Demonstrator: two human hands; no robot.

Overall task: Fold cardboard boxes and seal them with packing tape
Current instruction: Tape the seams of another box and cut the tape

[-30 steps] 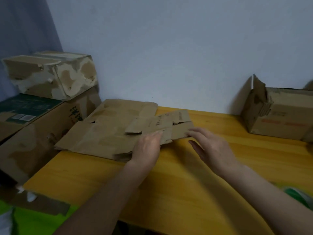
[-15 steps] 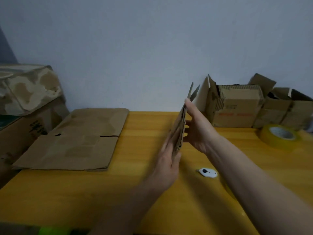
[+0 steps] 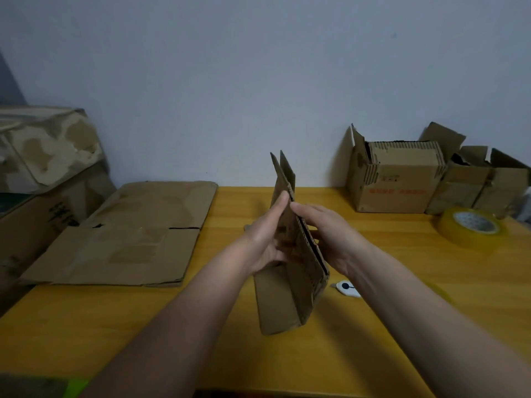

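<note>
A small flattened cardboard box (image 3: 290, 297) stands on edge over the middle of the yellow table (image 3: 115, 326), its flaps pointing up and toward me. My left hand (image 3: 263, 239) holds its left face, thumb stretched up along the panel. My right hand (image 3: 330, 234) grips the right side, with the thumb at the corrugated edge and the fingers behind it. A roll of yellowish packing tape (image 3: 471, 226) lies flat at the right.
A larger flattened box (image 3: 129, 234) lies at the left. Two open-topped boxes (image 3: 396, 179) (image 3: 482, 182) stand against the wall at back right. Worn stacked boxes (image 3: 43, 145) are at far left. A small white cutter (image 3: 347, 288) lies under my right wrist.
Both hands lifted the small flattened box off the larger sheet, carried it to the right and stood it on edge. The view swung right, showing the tape and cutter.
</note>
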